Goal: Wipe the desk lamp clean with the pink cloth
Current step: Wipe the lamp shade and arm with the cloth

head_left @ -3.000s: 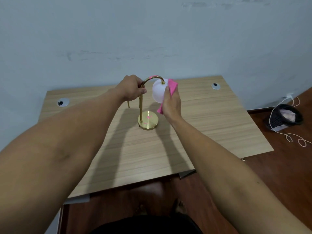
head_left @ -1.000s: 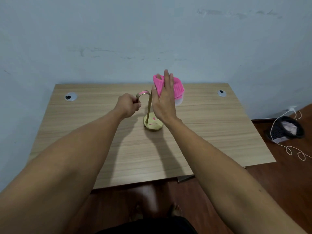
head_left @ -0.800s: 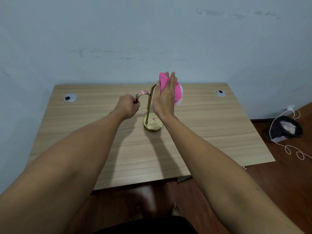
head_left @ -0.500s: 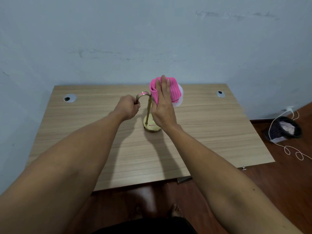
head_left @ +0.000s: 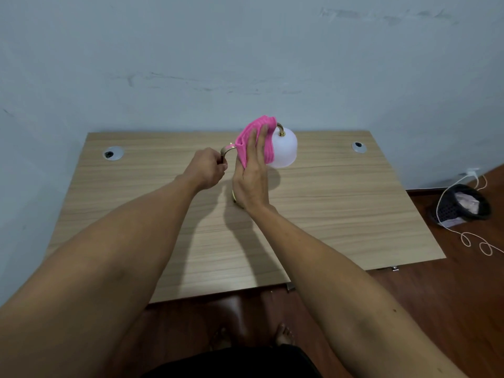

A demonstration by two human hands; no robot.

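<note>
Nearest, the left hand (head_left: 207, 167) is clenching its grip on the gold arm (head_left: 227, 150) of the desk lamp (head_left: 283, 148), steadying it on the table (head_left: 341, 203). Just beside it, the right hand (head_left: 252, 173) is pressing the pink cloth (head_left: 255, 137), pinned under flat fingers, against the arch. Behind, the white shade (head_left: 285, 150) is hanging free. Judging from this, a hard sideways push is likely to tip the narrow-based lamp or swing the shade, and the loosely pinned cloth may slip off.

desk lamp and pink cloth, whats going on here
A person is wiping a desk lamp on a wooden desk. The left hand is closed on the lamp's gold curved handle, steadying it. The right hand presses the pink cloth over the lamp's arched neck, beside the white shade.
</note>
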